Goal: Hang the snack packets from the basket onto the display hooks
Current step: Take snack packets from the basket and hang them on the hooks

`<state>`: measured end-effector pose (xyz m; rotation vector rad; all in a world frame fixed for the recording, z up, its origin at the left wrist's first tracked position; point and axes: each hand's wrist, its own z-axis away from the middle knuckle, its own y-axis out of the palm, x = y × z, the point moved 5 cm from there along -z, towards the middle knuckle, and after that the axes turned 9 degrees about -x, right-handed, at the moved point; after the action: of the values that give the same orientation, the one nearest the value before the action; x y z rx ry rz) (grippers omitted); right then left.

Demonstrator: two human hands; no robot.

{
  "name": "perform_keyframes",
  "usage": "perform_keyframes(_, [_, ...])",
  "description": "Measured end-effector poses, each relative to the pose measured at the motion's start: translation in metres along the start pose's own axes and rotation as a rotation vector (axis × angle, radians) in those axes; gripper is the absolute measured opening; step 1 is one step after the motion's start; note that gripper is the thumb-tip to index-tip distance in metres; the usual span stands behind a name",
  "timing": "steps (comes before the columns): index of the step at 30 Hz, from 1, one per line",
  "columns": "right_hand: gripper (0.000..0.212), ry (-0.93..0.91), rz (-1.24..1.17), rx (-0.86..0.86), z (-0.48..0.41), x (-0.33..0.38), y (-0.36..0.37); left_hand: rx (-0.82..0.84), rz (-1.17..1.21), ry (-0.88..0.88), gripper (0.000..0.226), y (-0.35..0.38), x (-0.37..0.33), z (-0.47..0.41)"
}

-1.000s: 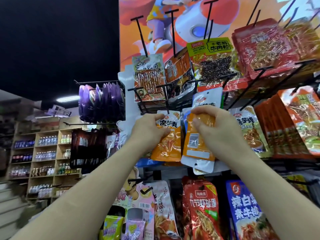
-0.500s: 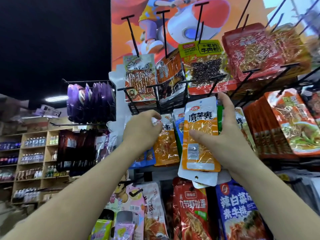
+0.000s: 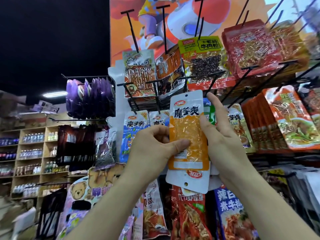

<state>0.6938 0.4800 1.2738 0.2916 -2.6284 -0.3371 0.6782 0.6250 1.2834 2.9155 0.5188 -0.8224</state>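
Left hand [image 3: 149, 149] and right hand [image 3: 223, 141] pinch an upright orange-and-white plastic snack packet [image 3: 187, 135] by its sides, hang-hole uppermost.

Left hand [image 3: 152, 151] pinching, right hand [image 3: 225, 141] holding

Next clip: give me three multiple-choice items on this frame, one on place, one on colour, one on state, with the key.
1. The purple packets hang on which side of the held packet? A left B right C below
2. The held packet's middle is: A green B orange C black
3. The held packet is: A on a hook B in a basket C in both hands
1 A, they hang far left; 2 B, orange under a white top; 3 C, left hand thumbs its front, right hand at its edge.
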Motion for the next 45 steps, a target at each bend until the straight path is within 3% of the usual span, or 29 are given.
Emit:
perform_keyframes(3, [0.051, -0.043, -0.074, 0.017, 0.005, 0.003, 0.003, -0.044, 0.072, -0.035, 0.04, -0.003, 0.001, 0.002])
perform_keyframes(8, [0.035, -0.04, 0.038, -0.052, 0.005, -0.012, 0.0, -0.14, 0.241, -0.068, 0.015, -0.003, 0.002, 0.005])
perform_keyframes(10, [0.036, -0.046, 0.099, -0.118, 0.006, -0.015, 0.0, -0.271, 0.083, 0.18, 0.017, -0.013, -0.012, 0.009])
perform_keyframes(12, [0.038, -0.036, 0.111, -0.192, 0.005, -0.015, -0.004, -0.402, -0.149, 0.561, 0.023, -0.028, -0.032, 0.018])
perform_keyframes(14, [0.036, -0.037, 0.077, -0.227, 0.004, -0.013, -0.008, -0.376, -0.469, 0.858, 0.029, -0.026, -0.042, 0.026])
perform_keyframes(16, [0.03, -0.035, -0.011, -0.186, 0.004, -0.008, -0.005, -0.301, -0.777, 0.982, 0.049, -0.011, -0.034, 0.032])
perform_keyframes(18, [0.048, -0.015, -0.043, -0.126, 0.007, -0.006, 0.0, -0.247, -0.933, 1.019, 0.054, -0.001, -0.025, 0.037])
perform_keyframes(19, [0.047, -0.027, -0.02, -0.108, 0.009, -0.005, 0.003, -0.225, -0.976, 1.014, 0.052, 0.002, -0.023, 0.038])
perform_keyframes(21, [0.013, -0.085, 0.054, -0.109, 0.01, -0.003, 0.005, -0.186, -1.022, 1.002, 0.052, 0.001, -0.021, 0.038])
perform_keyframes(22, [0.009, -0.091, 0.073, -0.119, 0.01, -0.004, 0.005, -0.149, -1.024, 0.981, 0.054, 0.001, -0.019, 0.037])
perform_keyframes(26, [0.017, -0.081, 0.137, -0.124, 0.008, -0.012, 0.001, 0.2, -0.919, 0.77, 0.065, -0.004, -0.009, 0.034])
perform_keyframes(28, [0.017, -0.063, 0.181, -0.083, 0.006, -0.014, -0.002, 0.35, -0.597, 0.525, 0.06, -0.013, -0.014, 0.032])
perform_keyframes(30, [0.017, -0.047, 0.215, 0.023, 0.006, -0.012, 0.0, 0.191, -0.322, 0.369, 0.048, -0.028, -0.017, 0.017])
perform_keyframes(32, [0.02, -0.09, 0.265, 0.106, 0.006, -0.006, 0.004, -0.016, -0.256, 0.282, 0.033, -0.038, -0.015, -0.004])
perform_keyframes(35, [0.024, -0.123, 0.312, 0.206, 0.005, 0.0, 0.012, 0.002, -0.055, 0.082, 0.018, -0.024, -0.007, -0.025])
perform_keyframes(40, [0.02, -0.119, 0.344, 0.253, 0.0, 0.003, 0.016, 0.044, 0.056, -0.034, 0.03, -0.022, -0.01, -0.042])
perform_keyframes(42, [0.02, -0.108, 0.332, 0.22, -0.003, 0.004, 0.015, 0.058, 0.064, -0.046, 0.026, -0.021, -0.009, -0.046])
perform_keyframes(45, [0.019, -0.169, 0.397, 0.059, -0.012, 0.005, 0.007, -0.087, 0.123, -0.034, 0.007, -0.024, -0.007, -0.066])
